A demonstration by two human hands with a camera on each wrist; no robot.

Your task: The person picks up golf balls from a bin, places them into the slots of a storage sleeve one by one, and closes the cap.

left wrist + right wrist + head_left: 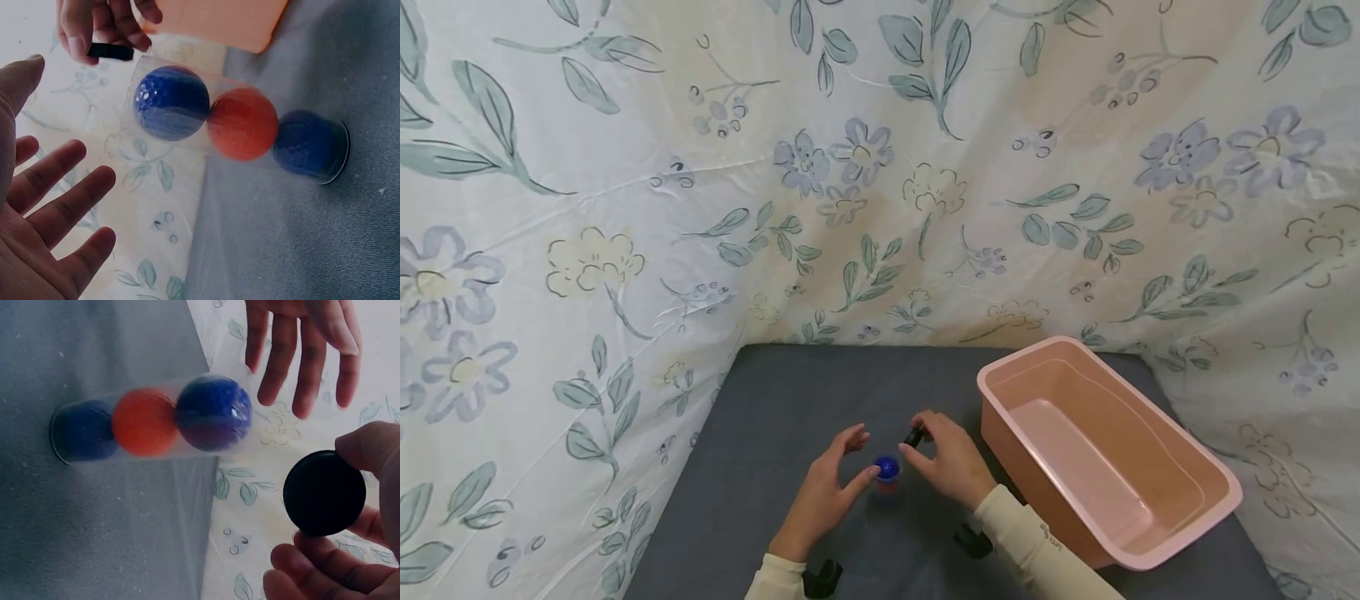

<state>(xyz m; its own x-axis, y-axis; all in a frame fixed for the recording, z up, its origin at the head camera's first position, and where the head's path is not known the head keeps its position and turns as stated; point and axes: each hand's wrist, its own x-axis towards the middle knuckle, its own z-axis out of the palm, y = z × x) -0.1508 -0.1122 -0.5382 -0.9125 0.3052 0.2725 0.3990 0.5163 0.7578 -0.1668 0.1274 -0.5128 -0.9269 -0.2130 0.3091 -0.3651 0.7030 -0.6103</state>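
Observation:
A clear plastic tube [237, 119] stands upright on the grey tabletop [775, 433], its top uncovered. It holds a blue ball [84, 431] at the bottom, an orange ball [144, 422] in the middle and a blue ball [212, 412] at the top. In the head view only the top ball [887, 468] shows clearly. My right hand [951, 462] pinches a round black cap [324, 492] between thumb and fingers, just right of the tube's mouth. My left hand [831, 492] is spread with straight fingers beside the tube's left side and holds nothing.
A pink plastic tub [1159, 417] sits on the table to the right, close to my right forearm, with nothing in it. A floral sheet [625, 250] hangs behind and along both sides. Black wrist mounts [973, 542] show near the front edge.

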